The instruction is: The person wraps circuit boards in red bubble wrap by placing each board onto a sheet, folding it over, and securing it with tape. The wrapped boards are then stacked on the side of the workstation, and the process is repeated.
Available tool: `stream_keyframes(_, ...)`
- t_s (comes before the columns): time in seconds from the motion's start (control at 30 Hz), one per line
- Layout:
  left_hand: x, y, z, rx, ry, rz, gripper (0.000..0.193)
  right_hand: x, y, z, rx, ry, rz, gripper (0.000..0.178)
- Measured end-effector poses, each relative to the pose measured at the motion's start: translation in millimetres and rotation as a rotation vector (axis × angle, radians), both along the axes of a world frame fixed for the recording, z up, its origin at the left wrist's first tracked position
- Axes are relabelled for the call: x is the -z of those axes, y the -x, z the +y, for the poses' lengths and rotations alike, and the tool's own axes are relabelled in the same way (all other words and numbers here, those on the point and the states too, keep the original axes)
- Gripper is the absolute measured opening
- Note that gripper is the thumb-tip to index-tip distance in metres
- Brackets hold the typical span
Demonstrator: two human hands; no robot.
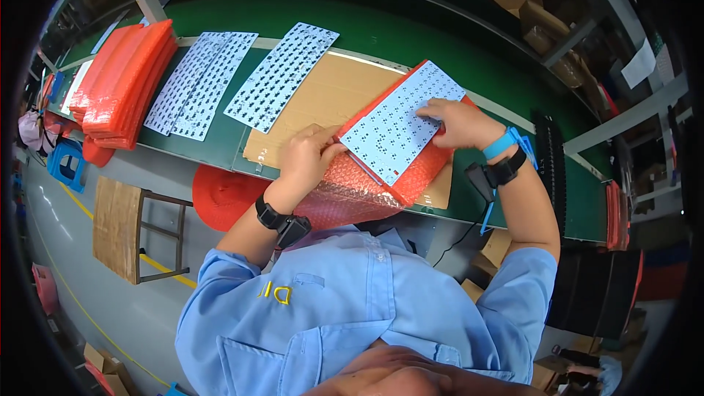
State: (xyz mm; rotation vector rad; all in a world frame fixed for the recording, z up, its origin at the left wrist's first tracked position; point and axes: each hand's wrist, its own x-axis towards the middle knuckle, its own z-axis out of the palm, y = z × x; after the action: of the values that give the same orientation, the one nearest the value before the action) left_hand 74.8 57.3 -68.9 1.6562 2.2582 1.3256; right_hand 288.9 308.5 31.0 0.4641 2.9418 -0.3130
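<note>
A white circuit board [400,121] dotted with small dark parts lies slanted on a red bubble-wrap sheet [367,185]. At the board's left corner, my left hand [306,158] has thumb and fingertips closed on the red wrap's edge. My right hand [466,126] lies over the board's right edge, its bent fingers on the top face; the underside of this grip is hidden. Beneath the wrap is a brown cardboard sheet [308,106]. To the left lie another white board [282,77] and two overlapping boards [202,84].
A stack of red bubble-wrap packs [125,88] stands at the bench's left end. The green bench [224,139] has a pale rail behind it. A wooden-topped stool [117,227] and a red round stool [227,198] are at the near side. A black ribbed strip [550,169] lies right.
</note>
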Motion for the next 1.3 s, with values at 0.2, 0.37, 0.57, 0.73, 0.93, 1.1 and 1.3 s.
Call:
stream_keyframes(0.2, -6, 2, 3, -0.003, -0.04, -0.008, 0.032, 40, 17, 67, 0.498, -0.156, 0.122, 0.067)
stream_keyframes(0.37, 1, 9, 1, 0.004, -0.047, 0.029, 0.028, 66, 27, 79, 0.676, 0.005, 0.024, 0.08)
stream_keyframes(0.57, -5, 16, 0, 0.032, -0.001, -0.111, 0.028, 60, 39, 91, 0.632, 0.051, 0.016, 0.084)
stream_keyframes(0.73, -1, 20, -7, -0.029, 0.001, -0.061, 0.029, 49, 54, 93, 0.69, 0.267, 0.031, 0.074)
stream_keyframes(0.93, -5, 23, -11, -0.03, 0.13, -0.058, 0.032, 46, 66, 108, 0.859, 0.405, 0.013, 0.049)
stream_keyframes(1.1, 0, 26, -19, 0.011, 0.016, -0.009, 0.039, -23, 43, 93, 0.758, 0.898, 0.133, 0.045)
stream_keyframes(1.3, -14, 30, -44, 0.288, -0.03, -0.322, 0.034, -122, -3, 10, 0.326, 0.812, 0.48, 0.068)
